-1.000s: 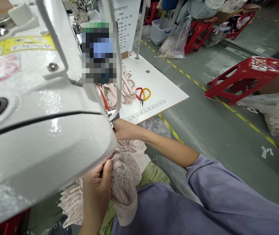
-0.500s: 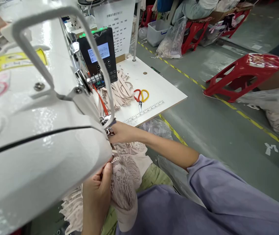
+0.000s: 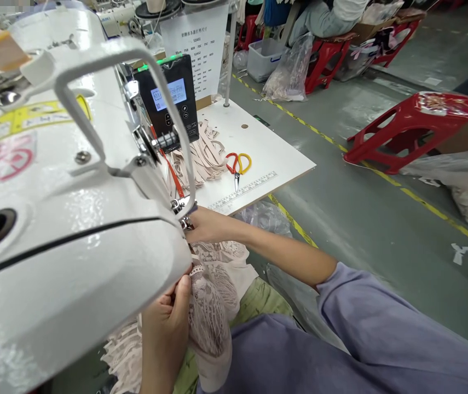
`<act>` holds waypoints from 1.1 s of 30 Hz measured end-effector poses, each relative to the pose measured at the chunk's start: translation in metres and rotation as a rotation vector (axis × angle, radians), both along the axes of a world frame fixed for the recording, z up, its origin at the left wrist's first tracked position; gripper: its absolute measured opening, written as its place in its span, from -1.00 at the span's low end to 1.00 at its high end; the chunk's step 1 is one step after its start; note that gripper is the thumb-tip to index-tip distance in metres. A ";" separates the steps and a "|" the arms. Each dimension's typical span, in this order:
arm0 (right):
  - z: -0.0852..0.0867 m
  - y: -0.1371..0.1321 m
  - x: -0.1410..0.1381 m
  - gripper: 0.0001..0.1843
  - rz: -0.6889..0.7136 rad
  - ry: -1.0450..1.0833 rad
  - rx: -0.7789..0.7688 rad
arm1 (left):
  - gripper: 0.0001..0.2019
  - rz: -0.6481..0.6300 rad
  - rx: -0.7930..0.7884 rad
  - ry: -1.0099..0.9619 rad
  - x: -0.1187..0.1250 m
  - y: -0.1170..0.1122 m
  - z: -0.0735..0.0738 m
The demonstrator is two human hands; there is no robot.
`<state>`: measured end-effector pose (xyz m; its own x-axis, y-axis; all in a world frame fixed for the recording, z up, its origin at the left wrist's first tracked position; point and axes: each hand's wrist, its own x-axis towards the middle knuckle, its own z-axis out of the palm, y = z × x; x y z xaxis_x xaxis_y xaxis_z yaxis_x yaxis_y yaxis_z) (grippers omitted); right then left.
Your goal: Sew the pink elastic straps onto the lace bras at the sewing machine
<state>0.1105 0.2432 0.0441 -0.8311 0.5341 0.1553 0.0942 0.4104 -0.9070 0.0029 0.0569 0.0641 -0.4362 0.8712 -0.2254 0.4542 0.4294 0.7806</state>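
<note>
A large white sewing machine (image 3: 65, 219) fills the left of the head view and hides the needle. My left hand (image 3: 168, 323) is closed on pale pink lace fabric (image 3: 213, 295) just under the machine's head. My right hand (image 3: 207, 225) reaches to the presser foot area and rests on the same fabric; its fingers are hidden behind the machine. The lace hangs down over my lap.
On the white table (image 3: 275, 153) lie red-and-yellow scissors (image 3: 237, 164), a pile of pink straps (image 3: 204, 156) and a printed ruler. A black control panel (image 3: 172, 104) stands behind. A tipped red stool (image 3: 406, 128) and plastic bags lie on the floor.
The camera has shifted so the control panel and machine handle show more fully. Both hands stay at the fabric under the machine head, hardly moved.
</note>
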 end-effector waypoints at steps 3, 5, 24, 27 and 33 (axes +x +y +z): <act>-0.002 0.001 0.000 -0.96 0.035 0.040 0.012 | -0.60 0.007 -0.007 -0.005 0.001 0.001 0.001; -0.002 0.003 0.000 -0.98 0.046 0.051 0.017 | -0.61 0.020 -0.018 -0.007 0.003 0.001 0.003; -0.027 -0.001 -0.015 -0.85 -0.079 0.188 0.171 | -0.72 -0.133 0.090 0.707 0.003 -0.023 -0.007; -0.030 -0.001 -0.015 -0.88 -0.086 0.224 0.173 | -0.73 -0.176 0.117 0.746 0.003 -0.023 -0.010; -0.033 0.001 -0.013 -0.92 -0.078 0.261 0.183 | -0.72 -0.243 0.199 0.805 0.003 -0.022 -0.017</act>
